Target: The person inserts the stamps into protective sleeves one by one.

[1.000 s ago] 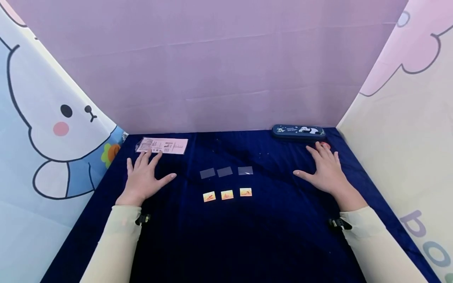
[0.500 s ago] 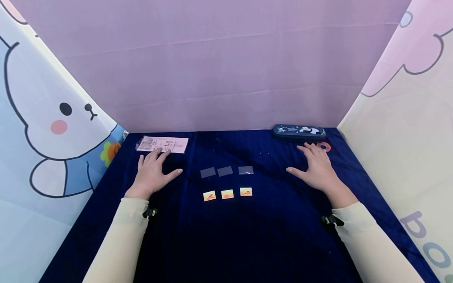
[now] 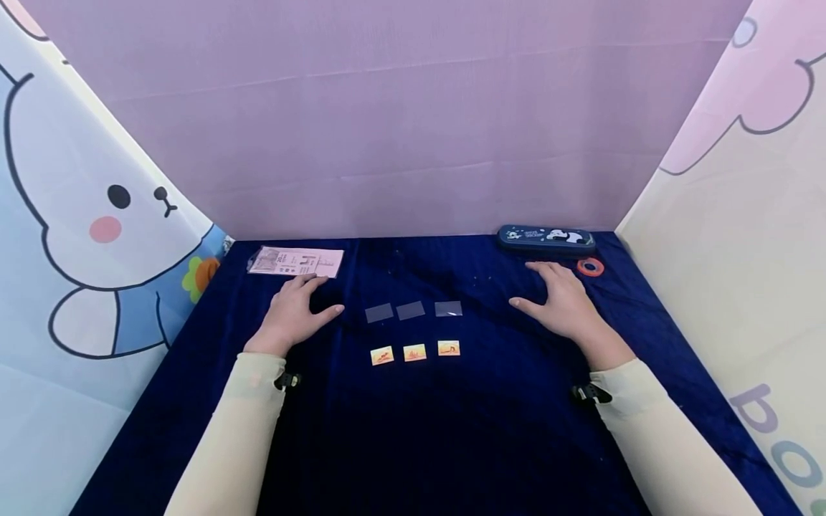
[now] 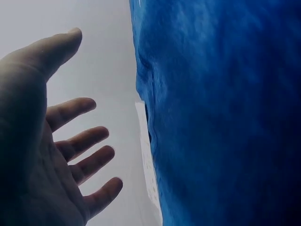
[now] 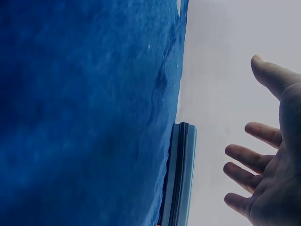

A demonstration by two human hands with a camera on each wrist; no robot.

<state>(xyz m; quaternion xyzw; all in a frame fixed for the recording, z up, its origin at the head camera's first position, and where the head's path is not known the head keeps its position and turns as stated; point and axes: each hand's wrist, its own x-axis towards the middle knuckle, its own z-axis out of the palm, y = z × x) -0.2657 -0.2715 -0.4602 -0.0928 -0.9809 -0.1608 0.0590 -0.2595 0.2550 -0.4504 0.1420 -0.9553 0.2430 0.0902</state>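
My left hand (image 3: 293, 313) hovers over the cloth with fingers spread and holds nothing; its fingertips overlap the near edge of a pink printed packet (image 3: 295, 262) in the head view. My right hand (image 3: 560, 304) is likewise spread and holds nothing, in front of a dark blue pencil case (image 3: 547, 241) with a panda print. Between the hands lie three small clear plastic pieces, the left (image 3: 378, 313), middle (image 3: 410, 310) and right (image 3: 448, 309). Nearer to me sit three small yellow-orange picture cards, the left (image 3: 382, 355), middle (image 3: 415, 352) and right (image 3: 448, 348).
A red ring-shaped roll (image 3: 590, 267) lies beside the pencil case at the back right. Dark blue cloth (image 3: 413, 444) covers the table. A pink fabric wall (image 3: 413, 129) rises behind, with printed fabric walls on the left (image 3: 97, 236) and right (image 3: 742, 272).
Both hands have moved inward toward each other, still spread. More of the red roll and of the pink packet shows now. The plastic pieces and cards have stayed put.
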